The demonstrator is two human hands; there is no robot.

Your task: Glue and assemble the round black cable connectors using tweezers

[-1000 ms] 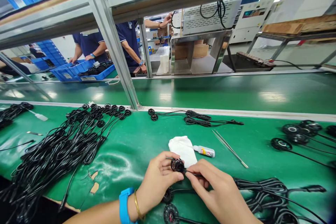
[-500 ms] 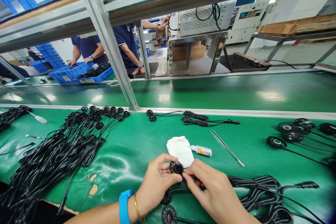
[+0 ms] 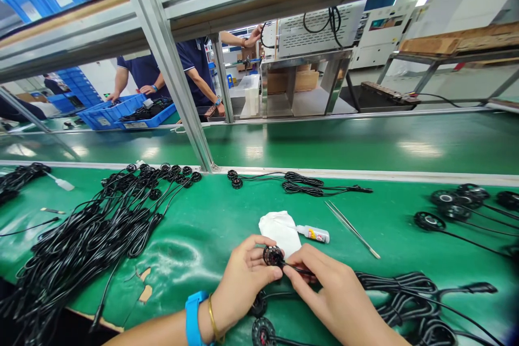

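Between the thumb and fingers of my left hand (image 3: 241, 278) is a small round black part (image 3: 272, 254), held just above the bench. My right hand (image 3: 330, 286) pinches the black cable (image 3: 300, 270) right where it meets that part. Behind the fingers lie a crumpled white cloth (image 3: 279, 227) and a small white bottle (image 3: 316, 234) with a coloured label. Tweezers (image 3: 352, 230) rest to the right of the bottle. Below my hands another round black part (image 3: 263, 331) with a cable lies on the green mat, partly beside my left wrist.
A large heap of coiled black cables (image 3: 97, 227) covers the left side. More coiled cables (image 3: 401, 292) lie at right, with round parts (image 3: 430, 221) beyond. A metal post (image 3: 170, 65) rises behind the bench. Blue bins (image 3: 117, 111) and co-workers stand across the green belt (image 3: 344, 140).
The round part has tilted slightly in my left hand, and more of the cable shows by my right fingers. The whole view has shifted a little. Across the belt, a co-worker's arms have moved slightly.
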